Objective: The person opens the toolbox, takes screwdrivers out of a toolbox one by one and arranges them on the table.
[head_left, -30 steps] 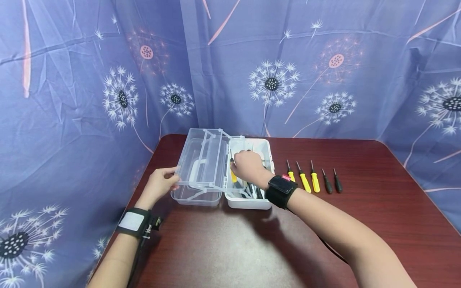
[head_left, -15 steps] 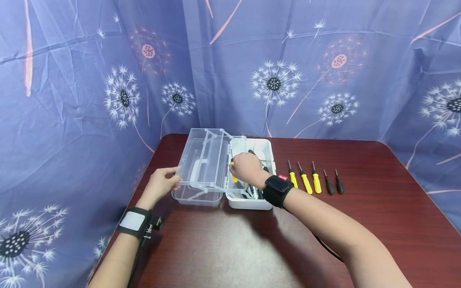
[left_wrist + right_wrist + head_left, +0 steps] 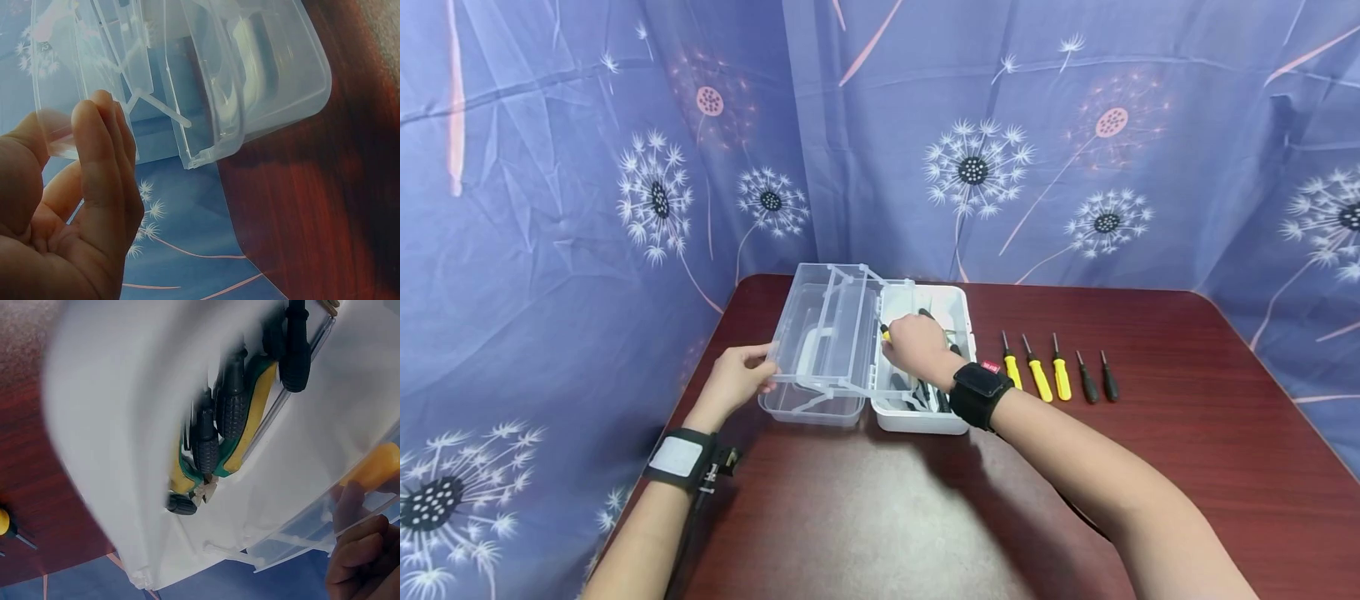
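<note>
Right hand [image 3: 913, 343] is down inside the white toolbox [image 3: 958, 305], fingers curled round a yellow-handled screwdriver [image 3: 886, 335] whose handle just peeks out at the left of the knuckles; the right wrist view shows that yellow handle [image 3: 376, 470] against the fingertips, seen through the clear plastic. The left hand [image 3: 737, 377] sits at the near-left corner of the clear fold-out tray [image 3: 823, 337], thumb and fingers pinching its edge, and the left wrist view shows the fingers [image 3: 103, 156] fairly straight, lying along the tray's transparent wall [image 3: 94, 75]. The tray is swung out to the left of the box, above the clear lid [image 3: 808, 406] lying on the desk [image 3: 1187, 433]. In the bottom of the box lie pliers with green-and-yellow grips [image 3: 247, 425] and several black-handled drivers [image 3: 234, 403], all touching. To the right of the box, on the desk, runs a row of 5 screwdrivers: 3 yellow [image 3: 1037, 377] and 2 black [image 3: 1097, 379], side by side, tips pointing away.
</note>
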